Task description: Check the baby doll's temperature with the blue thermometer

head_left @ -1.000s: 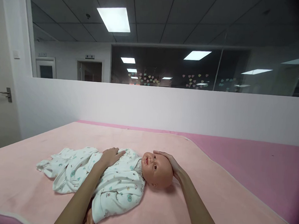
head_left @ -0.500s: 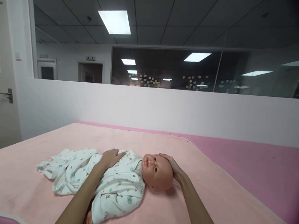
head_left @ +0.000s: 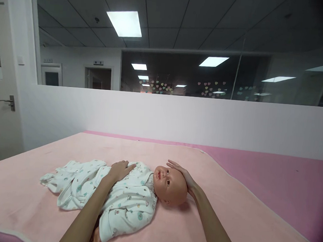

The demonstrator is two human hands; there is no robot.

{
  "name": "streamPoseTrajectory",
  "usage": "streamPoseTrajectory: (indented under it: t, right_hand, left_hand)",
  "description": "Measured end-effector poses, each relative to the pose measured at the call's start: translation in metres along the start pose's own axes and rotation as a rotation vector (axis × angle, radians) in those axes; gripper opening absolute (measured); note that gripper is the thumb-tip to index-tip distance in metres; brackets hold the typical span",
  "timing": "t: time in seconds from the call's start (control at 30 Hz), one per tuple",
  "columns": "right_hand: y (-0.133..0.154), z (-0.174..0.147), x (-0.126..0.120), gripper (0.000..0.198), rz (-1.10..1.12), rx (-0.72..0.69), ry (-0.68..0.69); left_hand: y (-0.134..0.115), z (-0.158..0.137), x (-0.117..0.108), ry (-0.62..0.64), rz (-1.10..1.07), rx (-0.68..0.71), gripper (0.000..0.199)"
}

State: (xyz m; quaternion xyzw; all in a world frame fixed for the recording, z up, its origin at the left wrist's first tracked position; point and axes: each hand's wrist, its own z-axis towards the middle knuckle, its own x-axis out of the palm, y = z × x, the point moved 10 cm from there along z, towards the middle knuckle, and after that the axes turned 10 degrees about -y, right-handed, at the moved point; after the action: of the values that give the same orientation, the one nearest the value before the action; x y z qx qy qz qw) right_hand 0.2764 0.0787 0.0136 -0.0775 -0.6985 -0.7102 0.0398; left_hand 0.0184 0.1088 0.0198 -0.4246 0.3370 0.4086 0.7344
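Observation:
A baby doll (head_left: 170, 186) lies on its back on a peach blanket (head_left: 176, 230), its head to the right. It wears a white printed outfit (head_left: 127, 207) with small coloured figures. My left hand (head_left: 120, 171) rests flat on the doll's front, fingers stretched out. Against the top and far side of the doll's bald head lies my right hand (head_left: 184, 174), open, its fingertips raised a little off the head. One doll hand (head_left: 95, 240) pokes out of the near sleeve, partly hidden by my left forearm.
Pink padding (head_left: 270, 180) shows past the blanket's right and far edges. A low white wall (head_left: 178, 118) with glass above it stands behind. To the left is a door (head_left: 1, 124) with a metal handle.
The fingers of my right hand have lifted and stretched out from the doll's head. My left hand and the doll stay as they were.

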Motion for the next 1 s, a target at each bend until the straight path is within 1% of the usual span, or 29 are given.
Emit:
streamPoseTrajectory:
  t: [0.13,0.2,0.33,0.5,0.67,0.77,0.83,1.0]
  right_hand:
    - [-0.009,-0.006,0.011,0.033,-0.027,0.075,0.13]
    - [-0.012,-0.008,0.012,0.033,-0.033,0.099,0.152]
    - [-0.01,-0.009,0.011,0.031,-0.016,0.093,0.132]
    - [-0.009,-0.009,0.013,0.036,-0.009,0.115,0.099]
    - [-0.005,-0.005,0.005,0.037,0.016,0.083,0.019]
    - [-0.01,-0.008,0.009,0.033,0.011,0.121,0.081]
    - [-0.014,-0.01,0.01,0.034,-0.007,0.154,0.113]
    - [-0.019,-0.011,0.007,0.036,-0.017,0.177,0.11]
  left_hand:
    - [0.001,0.001,0.001,0.004,0.005,-0.001,0.056]
    - [0.001,0.001,0.002,0.008,0.008,-0.001,0.056]
    - [0.0,0.001,0.001,0.007,0.007,0.003,0.056]
    - [0.0,0.0,0.0,0.0,0.012,0.0,0.055]
    - [-0.001,0.0,0.0,-0.005,-0.002,0.007,0.054]
    - [0.0,0.0,0.001,0.0,-0.006,0.003,0.054]
    - [0.0,0.0,0.001,0.002,-0.006,0.002,0.054]
    - [-0.001,0.0,0.001,0.006,-0.008,0.004,0.055]
